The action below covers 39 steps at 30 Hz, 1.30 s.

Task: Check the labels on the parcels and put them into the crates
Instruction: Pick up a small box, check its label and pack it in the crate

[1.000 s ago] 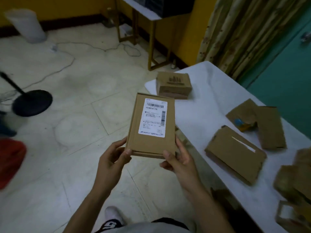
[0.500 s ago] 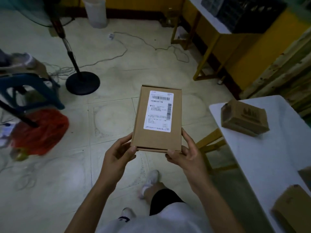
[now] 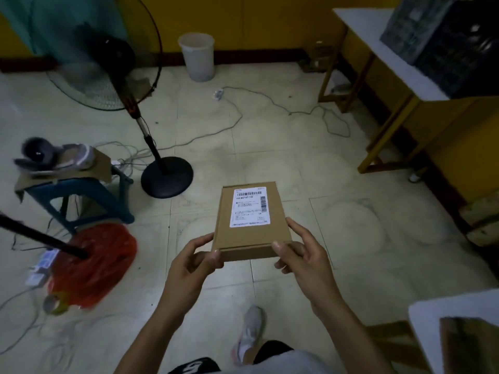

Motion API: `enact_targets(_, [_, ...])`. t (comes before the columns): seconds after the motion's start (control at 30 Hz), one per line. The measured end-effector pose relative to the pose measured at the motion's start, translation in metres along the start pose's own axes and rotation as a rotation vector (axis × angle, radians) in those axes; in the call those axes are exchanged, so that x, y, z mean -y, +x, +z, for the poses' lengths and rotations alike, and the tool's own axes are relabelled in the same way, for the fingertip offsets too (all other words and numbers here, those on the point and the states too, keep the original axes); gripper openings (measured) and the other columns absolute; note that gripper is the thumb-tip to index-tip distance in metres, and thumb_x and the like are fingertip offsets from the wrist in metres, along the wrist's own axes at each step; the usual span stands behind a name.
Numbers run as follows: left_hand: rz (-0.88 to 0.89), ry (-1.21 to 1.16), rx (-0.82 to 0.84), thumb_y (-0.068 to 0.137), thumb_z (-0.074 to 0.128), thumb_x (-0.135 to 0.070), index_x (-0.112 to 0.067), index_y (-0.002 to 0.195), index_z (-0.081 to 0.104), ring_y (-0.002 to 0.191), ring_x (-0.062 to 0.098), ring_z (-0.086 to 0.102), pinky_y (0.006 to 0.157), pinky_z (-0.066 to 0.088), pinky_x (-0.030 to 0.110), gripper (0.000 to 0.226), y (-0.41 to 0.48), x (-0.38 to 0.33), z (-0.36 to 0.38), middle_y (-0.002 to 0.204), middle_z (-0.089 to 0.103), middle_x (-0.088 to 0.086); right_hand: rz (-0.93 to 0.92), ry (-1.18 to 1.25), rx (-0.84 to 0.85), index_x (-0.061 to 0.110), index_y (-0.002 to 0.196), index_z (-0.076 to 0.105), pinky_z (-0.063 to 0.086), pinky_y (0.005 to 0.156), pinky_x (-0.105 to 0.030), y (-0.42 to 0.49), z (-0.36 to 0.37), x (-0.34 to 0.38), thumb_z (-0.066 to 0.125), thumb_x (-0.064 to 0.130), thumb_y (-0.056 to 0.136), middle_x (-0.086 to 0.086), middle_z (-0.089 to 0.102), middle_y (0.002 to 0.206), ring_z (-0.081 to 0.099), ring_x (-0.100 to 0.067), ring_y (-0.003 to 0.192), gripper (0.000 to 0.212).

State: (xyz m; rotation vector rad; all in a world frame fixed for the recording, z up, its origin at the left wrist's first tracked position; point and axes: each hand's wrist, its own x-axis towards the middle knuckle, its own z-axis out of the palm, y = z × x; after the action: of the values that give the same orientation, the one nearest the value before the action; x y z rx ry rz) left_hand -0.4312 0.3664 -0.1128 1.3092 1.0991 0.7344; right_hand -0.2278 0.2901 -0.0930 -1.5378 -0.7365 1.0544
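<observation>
A flat brown cardboard parcel [image 3: 249,234] with a white barcode label [image 3: 250,206] on top is held out in front of me over the floor. My left hand [image 3: 195,261] grips its near left corner with thumb on top. My right hand [image 3: 302,251] holds the near right corner and side edge. A dark crate [image 3: 442,39] stands on a white-topped table [image 3: 388,54] at the far right. Another brown parcel [image 3: 469,344] lies on the white table [image 3: 424,314] at the bottom right corner.
A standing fan [image 3: 116,66] with a round black base [image 3: 167,176] is on the left. A blue stool [image 3: 81,195] carries cardboard and shoes. A red bag [image 3: 94,265], a tape roll [image 3: 55,303], a white bin [image 3: 198,56] and cables lie on the tiled floor.
My view has swung left, away from the parcel table toward the open floor and the crate table. Both hands keep the same hold on the labelled parcel.
</observation>
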Motion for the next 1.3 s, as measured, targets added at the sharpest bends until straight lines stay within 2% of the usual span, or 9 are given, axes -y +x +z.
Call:
enact_targets(0.23, [0.023, -0.112, 0.072, 0.082, 0.062, -0.043, -0.046, 0.118, 0.057, 0.094, 0.016, 0.070, 0.072, 0.056, 0.020, 0.036, 0.130, -0.054, 0.060, 0.102, 0.072, -0.011, -0.133, -0.038, -0.082, 0.044, 0.121, 0.049, 0.051, 0.065, -0.012, 0.133, -0.049, 0.059, 0.067, 0.016, 0.088, 0.018, 0.073, 0.094, 0.070, -0.007, 0.082, 0.047])
enact_targets(0.37, [0.017, -0.140, 0.130, 0.078, 0.057, -0.044, -0.041, 0.119, 0.059, 0.093, 0.017, 0.070, 0.071, 0.056, 0.022, 0.040, 0.211, -0.073, 0.093, 0.101, 0.073, -0.005, -0.109, 0.029, -0.175, 0.045, 0.122, 0.047, 0.053, 0.068, -0.016, 0.189, -0.073, 0.060, 0.064, 0.015, 0.089, 0.015, 0.073, 0.098, 0.071, -0.011, 0.084, 0.048])
enact_targets(0.53, [0.020, -0.172, 0.262, 0.082, 0.062, -0.023, -0.033, 0.116, 0.064, 0.095, 0.021, 0.069, 0.070, 0.056, 0.023, 0.036, 0.333, -0.090, 0.126, 0.103, 0.073, 0.000, -0.046, 0.124, -0.278, 0.040, 0.122, 0.046, 0.057, 0.071, -0.021, 0.282, -0.098, 0.063, 0.062, 0.001, 0.088, 0.015, 0.074, 0.096, 0.069, -0.008, 0.092, 0.055])
enact_targets(0.7, [0.055, -0.131, 0.414, 0.088, 0.058, -0.006, -0.027, 0.115, 0.063, 0.096, 0.022, 0.068, 0.072, 0.055, 0.023, 0.035, 0.473, -0.128, 0.157, 0.104, 0.073, 0.003, -0.058, 0.153, -0.404, 0.038, 0.121, 0.048, 0.057, 0.070, -0.023, 0.394, -0.123, 0.100, 0.060, 0.002, 0.090, 0.010, 0.075, 0.095, 0.070, -0.007, 0.093, 0.049])
enact_targets(0.83, [0.083, -0.087, 0.524, 0.083, 0.060, -0.016, -0.025, 0.116, 0.062, 0.095, 0.016, 0.068, 0.074, 0.055, 0.021, 0.034, 0.570, -0.172, 0.196, 0.101, 0.073, 0.001, -0.106, 0.181, -0.487, 0.037, 0.125, 0.046, 0.056, 0.072, -0.022, 0.462, -0.146, 0.134, 0.062, 0.005, 0.089, 0.011, 0.074, 0.099, 0.069, -0.007, 0.097, 0.051])
enact_targets(0.93, [0.097, -0.071, 0.592, 0.077, 0.062, -0.026, -0.028, 0.118, 0.060, 0.091, 0.012, 0.069, 0.071, 0.053, 0.018, 0.040, 0.621, -0.193, 0.238, 0.099, 0.074, 0.003, -0.125, 0.201, -0.582, 0.038, 0.127, 0.045, 0.055, 0.069, -0.021, 0.493, -0.167, 0.145, 0.072, 0.013, 0.084, 0.009, 0.075, 0.100, 0.069, -0.009, 0.094, 0.056])
enact_targets(1.07, [0.080, -0.070, 0.661, 0.079, 0.063, -0.024, -0.029, 0.117, 0.060, 0.092, 0.015, 0.070, 0.068, 0.054, 0.021, 0.038, 0.674, -0.203, 0.309, 0.099, 0.073, 0.003, -0.121, 0.222, -0.707, 0.036, 0.124, 0.047, 0.055, 0.066, -0.021, 0.540, -0.212, 0.151, 0.077, 0.024, 0.077, 0.008, 0.075, 0.096, 0.071, -0.011, 0.088, 0.057])
enact_targets(1.2, [0.089, -0.066, 0.733, 0.084, 0.061, -0.018, -0.030, 0.119, 0.060, 0.094, 0.010, 0.069, 0.069, 0.055, 0.021, 0.037, 0.724, -0.218, 0.392, 0.104, 0.073, -0.004, -0.134, 0.244, -0.868, 0.032, 0.122, 0.052, 0.055, 0.063, -0.022, 0.597, -0.283, 0.150, 0.062, 0.013, 0.089, 0.007, 0.075, 0.095, 0.072, -0.014, 0.083, 0.039])
enact_targets(1.3, [0.122, -0.047, 0.758, 0.082, 0.062, -0.025, -0.033, 0.123, 0.057, 0.094, 0.011, 0.068, 0.068, 0.055, 0.021, 0.042, 0.761, -0.241, 0.459, 0.110, 0.070, -0.009, -0.163, 0.251, -0.935, 0.033, 0.120, 0.054, 0.055, 0.061, -0.021, 0.644, -0.344, 0.161, 0.060, 0.013, 0.091, 0.011, 0.074, 0.096, 0.072, -0.014, 0.083, 0.035])
